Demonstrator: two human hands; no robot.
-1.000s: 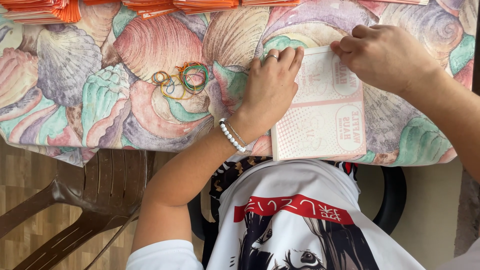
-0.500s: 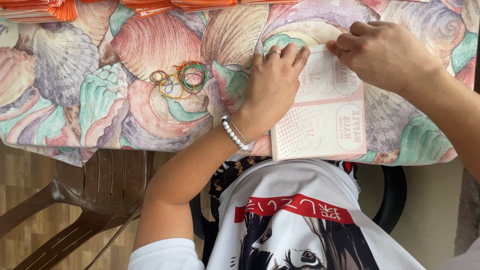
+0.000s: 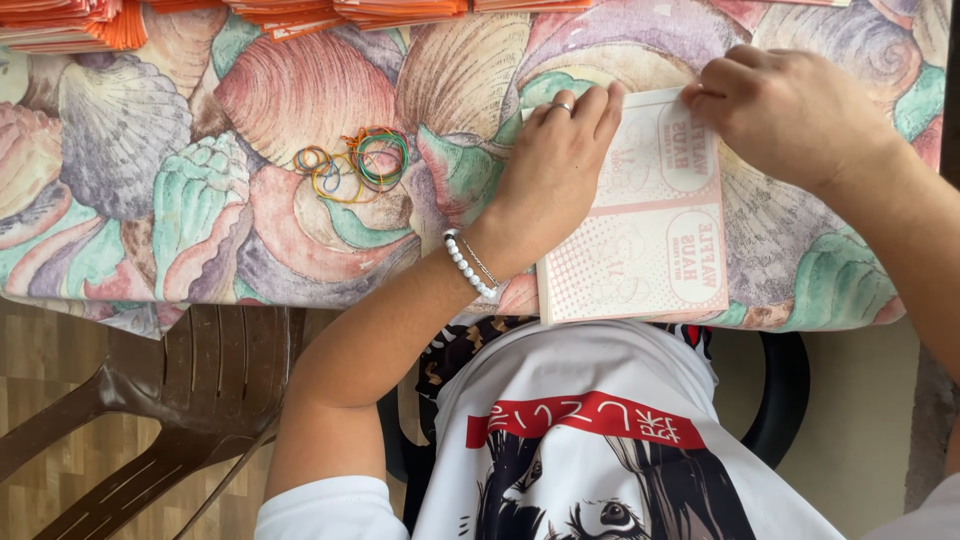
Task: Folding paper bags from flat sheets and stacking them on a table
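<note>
A stack of pale pink printed paper sheets (image 3: 650, 230) lies on the seashell-patterned tablecloth (image 3: 200, 200), near the table's front edge. My left hand (image 3: 555, 170) rests flat on the stack's left edge, fingers together, a ring on one finger and a bead bracelet at the wrist. My right hand (image 3: 790, 110) is curled at the stack's far right corner, fingertips pinching the top edge of the paper. Whether it lifts a sheet is hidden by the fingers.
A small pile of coloured rubber bands (image 3: 352, 165) lies left of my left hand. Orange-edged paper stacks (image 3: 300, 12) line the table's far edge. A brown plastic chair (image 3: 190, 400) stands below left of the table.
Both hands have stayed on the paper stack; my right hand's fingers have shifted slightly at the top corner. The view has drifted a little.
</note>
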